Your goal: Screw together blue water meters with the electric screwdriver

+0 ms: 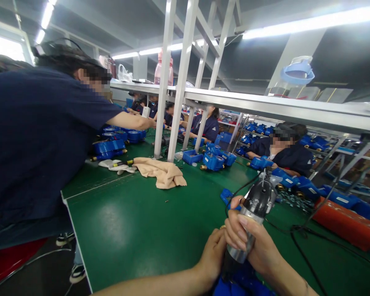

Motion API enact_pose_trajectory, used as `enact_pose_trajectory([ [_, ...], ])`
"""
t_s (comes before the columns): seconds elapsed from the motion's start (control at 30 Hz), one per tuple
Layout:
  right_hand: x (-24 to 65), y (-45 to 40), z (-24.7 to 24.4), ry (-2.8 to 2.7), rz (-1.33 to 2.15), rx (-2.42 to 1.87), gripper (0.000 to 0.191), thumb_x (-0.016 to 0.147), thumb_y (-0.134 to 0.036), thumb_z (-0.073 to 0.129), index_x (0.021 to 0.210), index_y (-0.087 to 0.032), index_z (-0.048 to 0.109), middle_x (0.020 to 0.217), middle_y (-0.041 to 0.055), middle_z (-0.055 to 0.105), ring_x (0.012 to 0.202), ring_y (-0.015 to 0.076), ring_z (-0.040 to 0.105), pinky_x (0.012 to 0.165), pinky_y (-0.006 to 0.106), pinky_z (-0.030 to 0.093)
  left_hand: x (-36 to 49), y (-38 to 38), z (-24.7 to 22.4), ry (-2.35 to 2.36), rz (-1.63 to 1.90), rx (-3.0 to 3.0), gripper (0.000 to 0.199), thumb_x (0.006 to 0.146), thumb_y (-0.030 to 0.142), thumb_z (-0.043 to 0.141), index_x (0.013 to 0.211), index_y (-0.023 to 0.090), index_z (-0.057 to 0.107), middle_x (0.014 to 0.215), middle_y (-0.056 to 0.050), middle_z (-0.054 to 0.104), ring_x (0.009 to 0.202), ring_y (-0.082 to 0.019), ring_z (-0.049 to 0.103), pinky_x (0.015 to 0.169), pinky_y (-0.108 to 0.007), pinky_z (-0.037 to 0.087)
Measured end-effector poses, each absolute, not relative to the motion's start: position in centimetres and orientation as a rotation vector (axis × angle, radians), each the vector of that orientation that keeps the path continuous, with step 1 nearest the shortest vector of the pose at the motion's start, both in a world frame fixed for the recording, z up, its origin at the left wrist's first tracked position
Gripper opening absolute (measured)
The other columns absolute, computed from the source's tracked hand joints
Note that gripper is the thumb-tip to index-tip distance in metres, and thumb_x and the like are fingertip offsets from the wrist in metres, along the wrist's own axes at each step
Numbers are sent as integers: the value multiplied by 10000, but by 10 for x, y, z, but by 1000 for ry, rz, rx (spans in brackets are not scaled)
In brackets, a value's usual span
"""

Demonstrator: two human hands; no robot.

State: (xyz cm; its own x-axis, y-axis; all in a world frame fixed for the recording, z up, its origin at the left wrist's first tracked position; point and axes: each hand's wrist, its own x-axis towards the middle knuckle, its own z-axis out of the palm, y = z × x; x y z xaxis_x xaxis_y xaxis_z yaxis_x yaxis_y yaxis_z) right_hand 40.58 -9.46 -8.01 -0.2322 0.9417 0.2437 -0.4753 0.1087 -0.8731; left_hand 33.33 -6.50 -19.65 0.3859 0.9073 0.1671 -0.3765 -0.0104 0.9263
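Note:
My right hand [246, 230] is wrapped round a black and silver electric screwdriver [259, 199], held steeply with its cord end up. Its lower black end points down at a blue water meter [243, 285] at the bottom edge of the view. My left hand [212, 257] is closed at the meter's left side, fingers partly hidden behind the screwdriver. A bit of brass shows above its fingertips. The screwdriver's tip is hidden. Just beyond my right hand lies a small blue part [226, 196] on the green table [126, 234].
A beige cloth [160, 170] lies by white shelf posts [179, 82]. More blue meters [214, 160] stand behind. At right are a pile of small screws [296, 200], a red-orange box [347, 222] and black cords [308, 234]. A co-worker [40, 139] leans over the table at left; others sit opposite.

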Motion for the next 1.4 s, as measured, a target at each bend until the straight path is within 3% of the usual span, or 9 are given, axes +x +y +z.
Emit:
enact_pose_trajectory([
  [0.17,401,-94,-80,-1156,1453,-596,185,881,-305,624,896,-203,471,536,-85,387,398,61,278,427,191,318,333,-63,-200,606,1107,1146,441,806,546,468,784,150,661,874,-97,657,879,-263,532,856,-396,412],
  [0.8,399,-87,-65,-1196,1476,-662,230,805,-289,659,855,-221,445,514,-100,435,397,74,359,429,189,359,325,-64,-204,650,1059,1134,421,779,570,539,793,161,639,823,-60,657,828,-214,576,807,-359,454],
  [1.0,399,-88,-59,-1201,1415,-705,202,810,-293,631,862,-220,450,510,-109,427,404,68,351,427,183,355,320,-67,-194,643,1056,1240,400,843,511,472,718,163,623,905,-69,685,909,-241,575,901,-377,449],
  [1.2,399,-106,-9,-1230,1243,-657,141,809,-227,610,893,-219,498,506,-114,427,400,57,336,430,179,325,317,-69,-185,593,1024,1358,375,937,418,402,958,184,694,1087,-46,696,1080,-236,569,1047,-386,382],
  [1.4,389,-140,14,-1208,1245,-685,124,792,-242,590,868,-229,493,485,-123,406,360,42,304,403,162,309,315,-70,-182,580,1001,1421,376,964,376,359,954,196,688,1131,-45,692,1135,-220,565,1091,-374,354],
])
